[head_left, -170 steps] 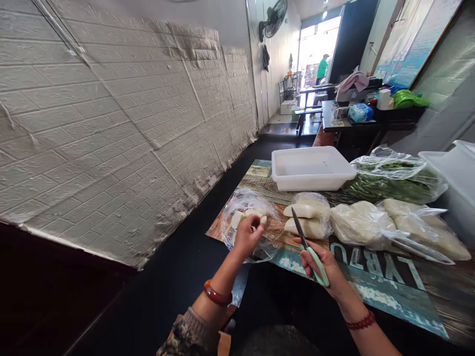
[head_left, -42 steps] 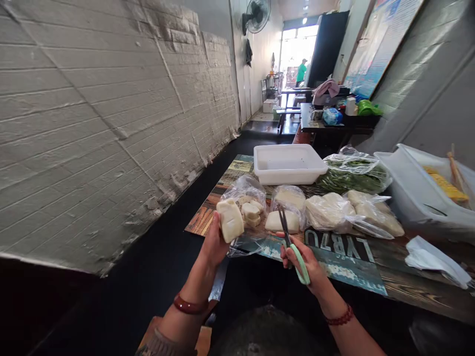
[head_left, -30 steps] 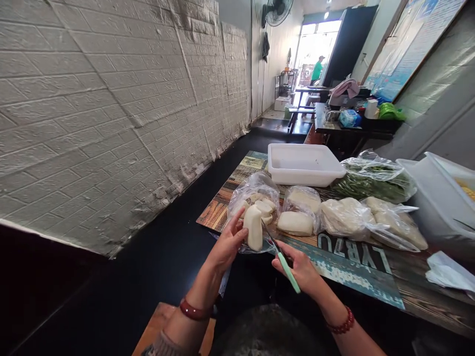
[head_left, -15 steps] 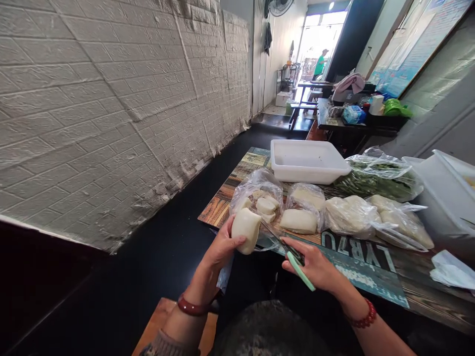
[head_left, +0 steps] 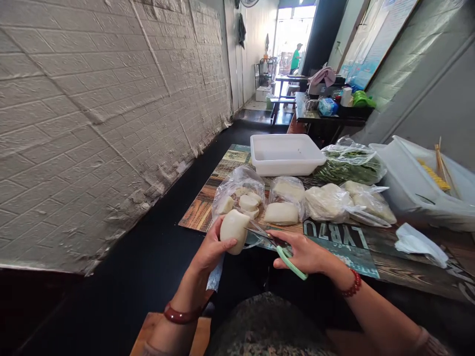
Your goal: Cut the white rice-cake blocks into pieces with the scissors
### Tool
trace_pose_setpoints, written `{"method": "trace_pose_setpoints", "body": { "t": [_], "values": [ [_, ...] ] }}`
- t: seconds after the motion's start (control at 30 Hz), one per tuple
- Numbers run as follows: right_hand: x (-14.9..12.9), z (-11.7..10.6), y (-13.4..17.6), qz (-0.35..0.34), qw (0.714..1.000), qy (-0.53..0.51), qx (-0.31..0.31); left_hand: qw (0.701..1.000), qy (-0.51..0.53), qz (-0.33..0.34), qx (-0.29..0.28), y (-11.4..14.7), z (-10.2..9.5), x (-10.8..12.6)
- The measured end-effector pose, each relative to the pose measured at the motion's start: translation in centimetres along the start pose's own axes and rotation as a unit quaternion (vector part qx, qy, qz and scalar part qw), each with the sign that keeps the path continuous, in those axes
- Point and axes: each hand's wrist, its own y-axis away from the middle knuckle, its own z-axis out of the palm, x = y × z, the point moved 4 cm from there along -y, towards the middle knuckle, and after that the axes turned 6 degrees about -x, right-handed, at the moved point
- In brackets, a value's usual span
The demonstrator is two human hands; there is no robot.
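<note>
Green-handled scissors [head_left: 290,267] are lying in the closed grip of the right hand [head_left: 306,252], below the centre of the frame. Their blades are pointing left toward the upper right edge of a pale block [head_left: 233,233]; contact is not showing clearly. The left hand [head_left: 210,251] is gripping this block just below the frame's centre, thumb across its lower face. Behind it, a clear bag [head_left: 243,178] is holding smaller pale pieces [head_left: 248,201] on the tabletop [head_left: 198,210]. Farther back, a white tray [head_left: 287,169] is standing.
</note>
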Motion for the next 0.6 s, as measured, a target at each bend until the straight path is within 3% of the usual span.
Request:
{"method": "trace_pose_setpoints", "body": {
  "t": [0.33,0.6],
  "values": [
    [-0.5,0.2,-1.3,0.008,0.998,0.019,-0.062,1.0,-0.011,-0.022,-0.009,0.2,-0.4,-0.8],
    [-0.7,0.0,-1.6,-0.037,0.997,0.056,-0.034,1.0,-0.006,-0.021,-0.002,-0.1,-0.1,-0.5]
  ]
}}
